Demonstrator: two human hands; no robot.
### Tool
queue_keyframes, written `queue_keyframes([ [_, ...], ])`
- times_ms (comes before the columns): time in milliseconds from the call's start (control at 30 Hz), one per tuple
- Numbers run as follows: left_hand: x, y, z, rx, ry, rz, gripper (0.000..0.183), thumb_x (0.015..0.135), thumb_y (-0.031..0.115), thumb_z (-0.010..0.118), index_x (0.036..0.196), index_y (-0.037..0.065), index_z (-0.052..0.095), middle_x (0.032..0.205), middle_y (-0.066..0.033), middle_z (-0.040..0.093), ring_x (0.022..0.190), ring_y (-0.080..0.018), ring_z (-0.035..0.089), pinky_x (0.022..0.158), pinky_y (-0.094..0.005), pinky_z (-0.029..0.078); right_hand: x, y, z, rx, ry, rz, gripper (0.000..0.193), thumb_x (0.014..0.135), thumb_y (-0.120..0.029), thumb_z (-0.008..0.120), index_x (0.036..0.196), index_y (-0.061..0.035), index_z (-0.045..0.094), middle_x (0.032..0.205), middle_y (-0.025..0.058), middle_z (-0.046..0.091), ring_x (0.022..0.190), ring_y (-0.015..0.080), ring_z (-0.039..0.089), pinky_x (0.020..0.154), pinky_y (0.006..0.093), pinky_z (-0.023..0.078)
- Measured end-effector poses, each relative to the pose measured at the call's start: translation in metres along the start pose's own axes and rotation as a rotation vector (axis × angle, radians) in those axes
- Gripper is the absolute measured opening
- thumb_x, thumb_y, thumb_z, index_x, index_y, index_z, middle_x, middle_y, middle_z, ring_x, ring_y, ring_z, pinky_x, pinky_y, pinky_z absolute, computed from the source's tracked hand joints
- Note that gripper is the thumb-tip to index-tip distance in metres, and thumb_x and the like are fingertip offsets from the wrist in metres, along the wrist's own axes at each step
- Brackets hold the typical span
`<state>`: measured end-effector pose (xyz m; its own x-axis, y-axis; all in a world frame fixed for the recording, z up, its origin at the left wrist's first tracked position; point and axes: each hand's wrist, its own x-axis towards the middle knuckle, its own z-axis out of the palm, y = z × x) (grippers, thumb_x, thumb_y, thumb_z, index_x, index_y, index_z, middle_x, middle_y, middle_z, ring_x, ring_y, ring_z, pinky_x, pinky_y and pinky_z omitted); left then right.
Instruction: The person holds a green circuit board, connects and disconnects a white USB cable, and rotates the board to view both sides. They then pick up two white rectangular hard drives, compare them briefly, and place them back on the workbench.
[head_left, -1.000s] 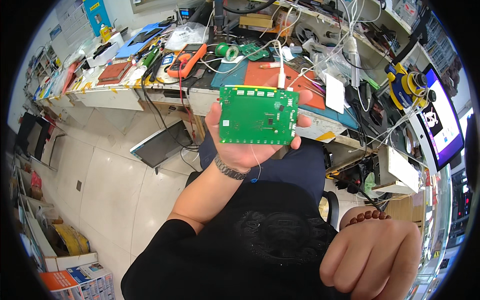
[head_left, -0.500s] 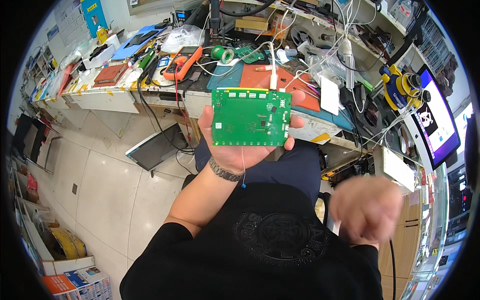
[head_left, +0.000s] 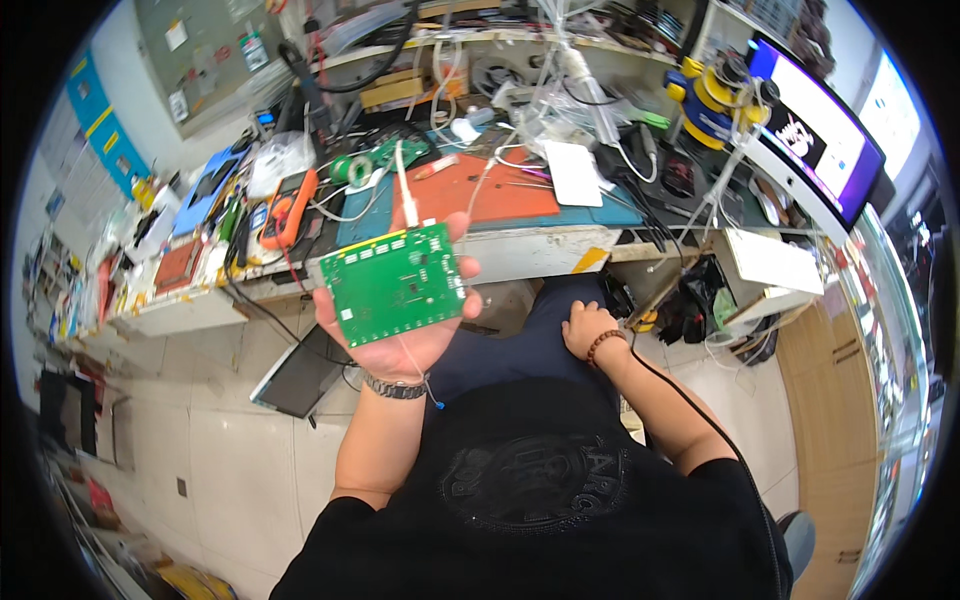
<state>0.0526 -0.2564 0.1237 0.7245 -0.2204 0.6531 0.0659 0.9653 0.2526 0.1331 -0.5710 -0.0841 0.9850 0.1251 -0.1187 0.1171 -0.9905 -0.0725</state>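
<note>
My left hand point(head_left: 408, 357) holds up a green circuit board point(head_left: 388, 287), its fingers wrapped round the right edge and the thumb at the left edge. Small white connectors line the board's upper edge. A white cable point(head_left: 405, 190) is plugged in at that edge and runs up toward the bench. From below the board hangs a thin wire with a small blue plug point(head_left: 438, 404), near my watch. My right hand point(head_left: 588, 330) lies on my right thigh, fingers resting apart with nothing in them.
Across the cluttered bench lie an orange mat point(head_left: 500, 192), an orange multimeter point(head_left: 288, 210), a green solder spool point(head_left: 350, 170) and a white flat panel point(head_left: 572, 173). A yellow and blue device point(head_left: 715, 105) stands before a monitor point(head_left: 815, 135). Another screen point(head_left: 298, 375) leans on the floor.
My right hand has come down from a raised, blurred position onto my thigh. The board in my left hand has tilted, its right side higher. The view has shifted.
</note>
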Motion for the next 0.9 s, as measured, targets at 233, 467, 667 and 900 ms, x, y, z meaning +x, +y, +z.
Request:
queue_keyframes([
  [233, 0.001, 0.006, -0.004, 0.039, -0.016, 0.014, 0.111, 0.090, 0.078, 0.063, 0.172, 0.014, 0.024, 0.172, -0.0304, 0.028, 0.138, -0.0466, 0.054, 0.097, -0.0585, 0.052, 0.000, -0.001, 0.005, -0.015, 0.173, -0.073, 0.027, 0.098, -0.030, 0.063, 0.109, -0.0052, 0.065, 0.110, 0.0264, 0.071, 0.105, 0.0448, 0.070, 0.091, 0.0527, 0.058],
  [467, -0.001, 0.011, -0.003, 0.047, -0.017, 0.016, 0.112, 0.090, 0.077, 0.064, 0.172, 0.014, 0.023, 0.171, -0.0295, 0.028, 0.139, -0.0458, 0.052, 0.098, -0.0589, 0.052, 0.004, -0.075, -0.017, 0.639, 0.102, -0.382, 0.054, 0.095, -0.036, 0.076, 0.139, -0.0077, 0.063, 0.104, 0.0180, 0.077, 0.103, 0.0393, 0.072, 0.092, 0.0488, 0.057],
  [667, 0.000, 0.012, -0.001, 0.065, -0.036, 0.030, 0.109, 0.091, 0.077, 0.064, 0.172, 0.016, 0.024, 0.171, -0.0288, 0.030, 0.137, -0.0453, 0.052, 0.096, -0.0590, 0.052, 0.029, -0.148, -0.051, 1.169, -0.352, -0.255, 0.044, 0.104, -0.025, 0.069, 0.137, 0.0025, 0.060, 0.080, 0.0115, 0.074, 0.071, 0.0207, 0.071, 0.069, 0.0374, 0.057],
  [900, 0.001, 0.021, -0.008, 0.072, -0.049, 0.045, 0.110, 0.091, 0.076, 0.063, 0.172, 0.013, 0.023, 0.171, -0.0305, 0.027, 0.139, -0.0465, 0.052, 0.098, -0.0607, 0.051, -0.001, -0.080, -0.079, 1.113, 0.357, -0.354, 0.023, 0.108, -0.021, 0.062, 0.113, 0.0003, 0.070, 0.080, 0.0101, 0.073, 0.068, 0.0169, 0.069, 0.064, 0.0344, 0.055],
])
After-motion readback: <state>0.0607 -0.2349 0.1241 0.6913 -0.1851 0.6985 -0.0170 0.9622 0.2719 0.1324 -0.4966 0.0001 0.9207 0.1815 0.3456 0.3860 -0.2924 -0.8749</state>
